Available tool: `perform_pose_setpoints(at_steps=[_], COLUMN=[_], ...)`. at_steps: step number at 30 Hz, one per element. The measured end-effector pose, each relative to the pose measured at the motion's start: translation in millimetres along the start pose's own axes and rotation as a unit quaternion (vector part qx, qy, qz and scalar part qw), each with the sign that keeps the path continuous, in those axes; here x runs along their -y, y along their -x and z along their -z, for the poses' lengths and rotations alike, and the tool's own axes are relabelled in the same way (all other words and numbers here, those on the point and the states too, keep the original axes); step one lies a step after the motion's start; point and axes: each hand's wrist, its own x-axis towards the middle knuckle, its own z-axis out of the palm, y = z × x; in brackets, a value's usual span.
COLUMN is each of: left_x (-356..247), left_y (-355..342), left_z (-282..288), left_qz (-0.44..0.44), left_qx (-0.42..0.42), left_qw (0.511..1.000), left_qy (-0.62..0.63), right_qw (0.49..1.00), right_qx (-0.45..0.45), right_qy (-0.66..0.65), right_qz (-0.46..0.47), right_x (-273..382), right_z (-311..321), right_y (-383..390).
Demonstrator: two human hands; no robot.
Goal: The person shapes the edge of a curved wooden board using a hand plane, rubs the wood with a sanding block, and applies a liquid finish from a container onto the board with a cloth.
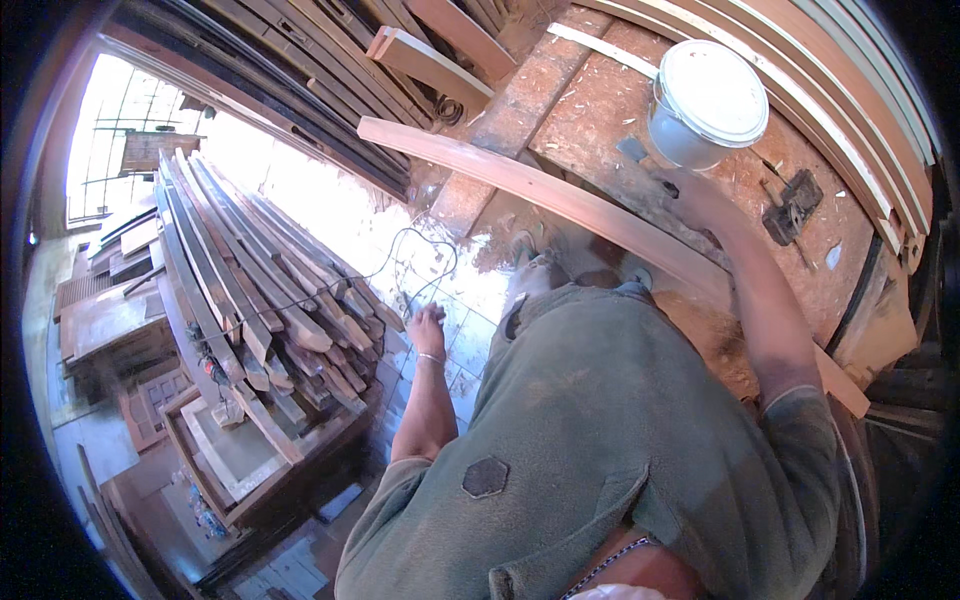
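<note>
In the head view, looking down, we see a long, smooth plank of pale reddish wood, square-edged and lightly grained, lying slantwise across a workbench scattered with shavings. Its bowed outline may come from the fisheye lens. A small, flat, grey-blue piece sits on the plank's far side.

A dark hexagonal patch marks the green shirt; we cannot make out any lettering on it. The white lid of the bucket is too bright for us to read.

The right hand is beyond the plank, its forearm passing over the wood. The grey-blue piece is just ahead of its fingers, which look bent; we cannot tell whether they grip it. A dark metal tool rests to their right.

The left hand hangs well apart from the plank, near a thin cable, fingers curled; we cannot tell whether they hold anything.
</note>
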Motion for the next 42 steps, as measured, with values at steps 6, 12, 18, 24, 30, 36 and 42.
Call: perform_pose_setpoints(at_steps=[6, 12, 18, 24, 30, 36, 42], left_x=[-92, -194, -276, -308, -291, -282, -294], left_y=[-82, -168, -262, -297, -303, -303, -299], left_z=[-34, -50, -70, -103, -121, -122, -131], left_qz=[-0.086, -0.088, 0.029, 0.048, -0.095, -0.132, -0.054], left_qx=[0.028, 0.113, 0.249, 0.401, 0.423, 0.409, 0.402], left_qw=[0.993, 0.985, 0.967, 0.914, 0.9, 0.903, 0.914], left_qy=[0.073, 0.1, 0.052, -0.044, 0.04, 0.005, -0.012], right_qw=[0.984, 0.972, 0.922, 0.654, 0.659, 0.846, 0.843], right_qx=[-0.01, -0.079, -0.265, -0.478, -0.47, -0.456, -0.508], right_qy=[0.17, 0.188, -0.13, -0.561, -0.578, -0.202, -0.132], right_qz=[-0.061, -0.113, -0.252, -0.17, -0.107, -0.19, -0.121], right_x=[-20, 3, 51, 151, 201, 261, 207], right_z=[-37, -23, -26, -75, -151, -190, -201], right_y=[-45, -43, 3, 62, 97, 71, 46])
